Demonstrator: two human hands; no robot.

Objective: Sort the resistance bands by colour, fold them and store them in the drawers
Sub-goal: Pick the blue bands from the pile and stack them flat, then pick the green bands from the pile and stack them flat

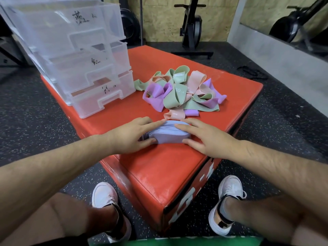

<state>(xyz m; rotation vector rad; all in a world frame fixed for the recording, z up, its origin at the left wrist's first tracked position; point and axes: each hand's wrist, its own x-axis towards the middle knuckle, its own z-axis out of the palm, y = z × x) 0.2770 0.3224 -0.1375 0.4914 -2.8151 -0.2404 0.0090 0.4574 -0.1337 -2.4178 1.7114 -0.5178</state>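
Pressing the folded blue stack (168,134) with nearly straight fingers, left hand (134,134) and right hand (204,134) leave the far mixed pile (177,91) unsorted, drawers (92,71) waiting.

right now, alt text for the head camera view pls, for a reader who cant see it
A person's left hand and right hand press a folded stack of pale blue bands onto a red box. Beyond it lies a tangled pile of green, purple and pink bands, beside a clear drawer unit.

White sneakers (104,194), black socks (119,217)
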